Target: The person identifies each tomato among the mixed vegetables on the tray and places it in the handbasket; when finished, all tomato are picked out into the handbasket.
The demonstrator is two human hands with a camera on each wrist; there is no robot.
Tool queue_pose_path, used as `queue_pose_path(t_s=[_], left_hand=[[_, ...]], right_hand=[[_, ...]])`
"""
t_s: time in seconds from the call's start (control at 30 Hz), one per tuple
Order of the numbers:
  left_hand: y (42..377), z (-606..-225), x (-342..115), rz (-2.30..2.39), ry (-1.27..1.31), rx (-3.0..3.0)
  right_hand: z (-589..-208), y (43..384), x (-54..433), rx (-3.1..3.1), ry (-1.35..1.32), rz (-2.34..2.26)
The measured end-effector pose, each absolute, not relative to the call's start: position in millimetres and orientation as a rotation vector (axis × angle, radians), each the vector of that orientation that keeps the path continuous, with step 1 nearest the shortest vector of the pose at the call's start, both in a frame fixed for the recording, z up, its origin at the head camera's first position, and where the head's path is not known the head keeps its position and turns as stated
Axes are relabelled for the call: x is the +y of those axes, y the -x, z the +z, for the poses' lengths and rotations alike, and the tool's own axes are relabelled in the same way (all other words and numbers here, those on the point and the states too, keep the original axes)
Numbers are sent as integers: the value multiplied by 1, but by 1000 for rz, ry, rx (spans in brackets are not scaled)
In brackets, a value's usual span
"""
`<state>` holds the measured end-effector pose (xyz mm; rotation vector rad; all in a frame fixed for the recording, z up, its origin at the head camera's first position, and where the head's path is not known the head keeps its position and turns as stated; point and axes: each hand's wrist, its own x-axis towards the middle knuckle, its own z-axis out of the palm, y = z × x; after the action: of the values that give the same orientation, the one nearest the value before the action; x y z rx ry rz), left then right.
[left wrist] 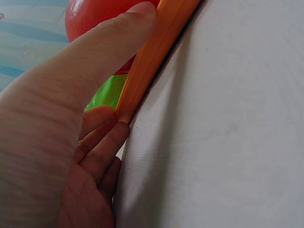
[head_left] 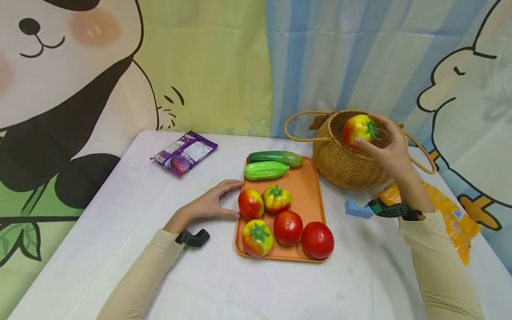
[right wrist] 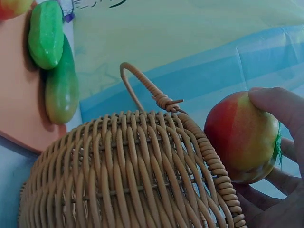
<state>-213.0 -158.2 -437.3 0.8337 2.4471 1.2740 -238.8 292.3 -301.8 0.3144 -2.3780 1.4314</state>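
My right hand (head_left: 390, 144) holds a red-and-yellow tomato (head_left: 357, 130) with a green leafy top, thumb on one side and fingers on the other. In the head view it overlaps the mouth of a wicker basket (head_left: 348, 166); the right wrist view shows the tomato (right wrist: 242, 137) beside the woven rim (right wrist: 213, 161). My left hand (head_left: 212, 202) rests at the left edge of an orange tray (head_left: 306, 191), its fingers and thumb loosely spread against the side. Several red and red-yellow tomatoes (head_left: 288, 227) lie on the tray, below two green cucumber-like vegetables (head_left: 276, 158).
A purple snack packet (head_left: 186, 152) lies at the back left of the white table (head_left: 192, 280). Right of the tray are a small blue block (head_left: 358, 208) and an orange packet (head_left: 448, 213), partly behind the right forearm. The basket's looped handles (head_left: 296, 126) stick out sideways.
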Motion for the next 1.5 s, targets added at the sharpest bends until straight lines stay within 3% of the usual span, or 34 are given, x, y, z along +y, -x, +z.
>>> queue_pose_path(t_s=[0.9, 1.5], left_hand=[[213, -437, -159, 1271, -843, 2448], [213, -438, -159, 1268, -856, 2453]], right_hand=[[-293, 255, 296, -2804, -267, 1245], [-293, 266, 298, -3015, -378, 1039]])
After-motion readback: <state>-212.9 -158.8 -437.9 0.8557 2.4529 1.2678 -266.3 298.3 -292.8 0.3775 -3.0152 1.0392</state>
